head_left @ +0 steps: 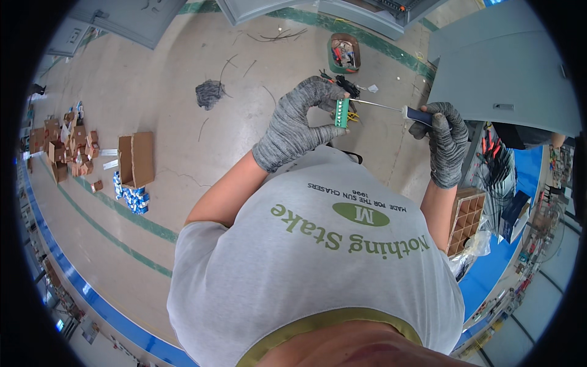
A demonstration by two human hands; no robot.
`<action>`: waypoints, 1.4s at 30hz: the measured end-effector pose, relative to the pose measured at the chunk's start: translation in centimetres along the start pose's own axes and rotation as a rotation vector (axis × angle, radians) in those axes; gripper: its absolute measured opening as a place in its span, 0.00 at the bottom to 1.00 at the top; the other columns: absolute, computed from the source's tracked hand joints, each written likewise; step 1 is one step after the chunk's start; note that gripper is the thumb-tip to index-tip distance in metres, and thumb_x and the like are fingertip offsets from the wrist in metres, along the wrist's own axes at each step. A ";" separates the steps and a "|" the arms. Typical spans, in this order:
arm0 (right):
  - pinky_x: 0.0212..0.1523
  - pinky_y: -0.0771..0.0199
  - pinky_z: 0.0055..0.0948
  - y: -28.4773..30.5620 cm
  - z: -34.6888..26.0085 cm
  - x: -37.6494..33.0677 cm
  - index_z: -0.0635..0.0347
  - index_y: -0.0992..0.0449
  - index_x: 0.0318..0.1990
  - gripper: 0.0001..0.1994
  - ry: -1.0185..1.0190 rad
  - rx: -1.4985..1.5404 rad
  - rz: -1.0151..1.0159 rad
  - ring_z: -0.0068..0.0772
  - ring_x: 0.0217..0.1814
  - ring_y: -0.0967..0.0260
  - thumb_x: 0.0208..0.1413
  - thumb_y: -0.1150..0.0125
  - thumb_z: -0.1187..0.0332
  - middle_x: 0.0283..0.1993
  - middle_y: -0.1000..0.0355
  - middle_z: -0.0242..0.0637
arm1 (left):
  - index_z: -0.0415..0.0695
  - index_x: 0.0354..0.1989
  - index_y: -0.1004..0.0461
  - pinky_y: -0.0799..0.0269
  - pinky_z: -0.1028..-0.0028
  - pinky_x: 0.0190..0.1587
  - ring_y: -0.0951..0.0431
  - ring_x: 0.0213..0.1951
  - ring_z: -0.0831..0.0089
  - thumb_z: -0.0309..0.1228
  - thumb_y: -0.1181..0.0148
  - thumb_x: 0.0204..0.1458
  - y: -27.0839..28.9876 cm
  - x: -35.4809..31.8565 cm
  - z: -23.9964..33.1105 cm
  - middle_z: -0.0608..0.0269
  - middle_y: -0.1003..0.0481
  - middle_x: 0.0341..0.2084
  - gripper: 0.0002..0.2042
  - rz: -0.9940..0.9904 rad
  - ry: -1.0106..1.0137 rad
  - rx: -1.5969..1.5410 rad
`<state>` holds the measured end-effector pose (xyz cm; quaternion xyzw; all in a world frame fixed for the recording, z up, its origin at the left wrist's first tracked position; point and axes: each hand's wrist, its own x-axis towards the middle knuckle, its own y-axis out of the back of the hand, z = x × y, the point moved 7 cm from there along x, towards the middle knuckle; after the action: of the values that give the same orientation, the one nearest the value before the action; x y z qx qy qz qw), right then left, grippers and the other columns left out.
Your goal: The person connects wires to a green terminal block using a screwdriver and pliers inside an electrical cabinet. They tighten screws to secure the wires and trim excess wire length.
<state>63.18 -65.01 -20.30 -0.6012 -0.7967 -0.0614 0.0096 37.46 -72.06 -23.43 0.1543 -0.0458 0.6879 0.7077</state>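
In a grey knit glove, my left hand (301, 119) pinches a green terminal block (341, 114) between thumb and fingers. A row of pale screw points runs down its face. My right hand (445, 137), gloved the same way, is closed round the dark handle of a screwdriver (418, 115). Its long thin shaft points left, with the tip close to the upper end of the block; whether it touches a screw I cannot tell. Yellow wires (353, 116) show just right of the block. Black cables (347, 86) lie beyond my left fingertips.
A green bin (344, 54) of small parts stands on the floor ahead. Grey cabinet doors (507, 73) rise at the right, near a divided cardboard box (467, 221). Left are a dark cloth (210, 94), an open carton (136, 160) and blue-white packs (131, 197).
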 end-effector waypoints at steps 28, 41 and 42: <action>0.41 0.28 0.24 -1.5 -0.7 1.9 0.59 0.33 0.59 0.24 0.282 -0.252 0.021 0.23 0.39 0.32 0.60 0.43 0.55 0.47 0.28 0.38 | 0.43 0.44 0.24 0.27 0.73 0.50 0.24 0.44 0.73 0.24 0.25 0.37 1.6 0.6 -0.3 0.63 0.24 0.42 0.22 0.015 0.043 -0.086; 0.43 0.31 0.25 -5.7 -1.8 7.7 0.59 0.41 0.65 0.38 0.288 -0.025 -0.288 0.28 0.41 0.30 0.52 0.36 0.48 0.44 0.26 0.43 | 0.41 0.46 0.25 0.29 0.70 0.48 0.24 0.43 0.68 0.32 0.28 0.42 4.1 2.0 -1.5 0.60 0.27 0.40 0.22 0.089 0.011 -0.081; 0.43 0.31 0.25 -5.7 -1.4 9.2 0.60 0.40 0.65 0.41 0.171 -0.011 -0.318 0.28 0.41 0.29 0.50 0.37 0.42 0.41 0.25 0.42 | 0.41 0.46 0.26 0.28 0.70 0.47 0.24 0.42 0.69 0.31 0.27 0.40 4.1 2.3 -1.9 0.61 0.27 0.39 0.23 0.131 0.008 -0.070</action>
<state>55.13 -57.93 -18.60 -0.4601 -0.8777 -0.1176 0.0642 33.26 -69.27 -23.93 0.1233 -0.0768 0.7313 0.6664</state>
